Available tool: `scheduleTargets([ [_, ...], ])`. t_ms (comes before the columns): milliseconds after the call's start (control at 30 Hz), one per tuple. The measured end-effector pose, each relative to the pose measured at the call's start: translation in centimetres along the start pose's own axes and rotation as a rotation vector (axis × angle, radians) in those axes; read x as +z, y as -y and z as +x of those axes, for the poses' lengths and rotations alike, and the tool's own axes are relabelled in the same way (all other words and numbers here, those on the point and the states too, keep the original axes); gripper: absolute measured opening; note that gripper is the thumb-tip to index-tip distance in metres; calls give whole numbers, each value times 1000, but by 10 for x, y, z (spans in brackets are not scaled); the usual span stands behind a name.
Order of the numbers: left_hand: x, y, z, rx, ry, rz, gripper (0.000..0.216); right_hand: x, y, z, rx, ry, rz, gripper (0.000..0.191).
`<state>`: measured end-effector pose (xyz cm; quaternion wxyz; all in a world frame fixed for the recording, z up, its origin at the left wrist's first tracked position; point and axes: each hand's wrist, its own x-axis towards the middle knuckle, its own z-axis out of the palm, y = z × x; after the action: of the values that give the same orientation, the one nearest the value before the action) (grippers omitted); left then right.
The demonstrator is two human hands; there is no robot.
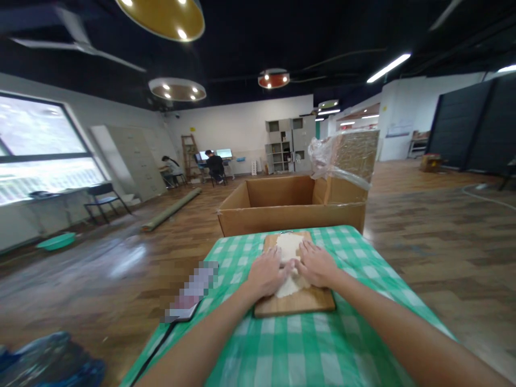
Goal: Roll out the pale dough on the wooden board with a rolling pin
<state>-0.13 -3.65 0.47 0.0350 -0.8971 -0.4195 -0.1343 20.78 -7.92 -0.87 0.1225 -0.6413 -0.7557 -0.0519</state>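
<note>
A flat, pale sheet of dough with uneven edges lies lengthwise on a wooden cutting board. Flat across the dough's left side rests my left hand, its fingers stretched forward. My right hand lies on the right side of it, fingers likewise extended. Both thumbs come close together over the middle of the sheet, where a small raised part of dough shows. Beneath the palms, part of the dough and board is hidden. A green-and-white checked tablecloth is under the board.
At the table's left edge lies a blurred-out flat device with a black cable. A large open cardboard box stands just beyond the table. Farther back, two people sit at desks. A rolled mat lies on the floor.
</note>
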Motion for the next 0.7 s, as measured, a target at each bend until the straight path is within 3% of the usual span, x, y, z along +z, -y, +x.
scheduleTargets([
  [233,-26,-28,-68,41,1,-27,80,-32,28,-74,-51,23,68,86],
  [433,-39,-31,-106,80,48,-58,79,-51,31,-118,-119,62,148,92],
  [567,-26,-21,-100,79,30,-21,79,-45,26,-115,-127,60,152,91],
  [700,-7,-12,-61,12,-2,53,78,-28,19,-71,-92,36,101,91],
])
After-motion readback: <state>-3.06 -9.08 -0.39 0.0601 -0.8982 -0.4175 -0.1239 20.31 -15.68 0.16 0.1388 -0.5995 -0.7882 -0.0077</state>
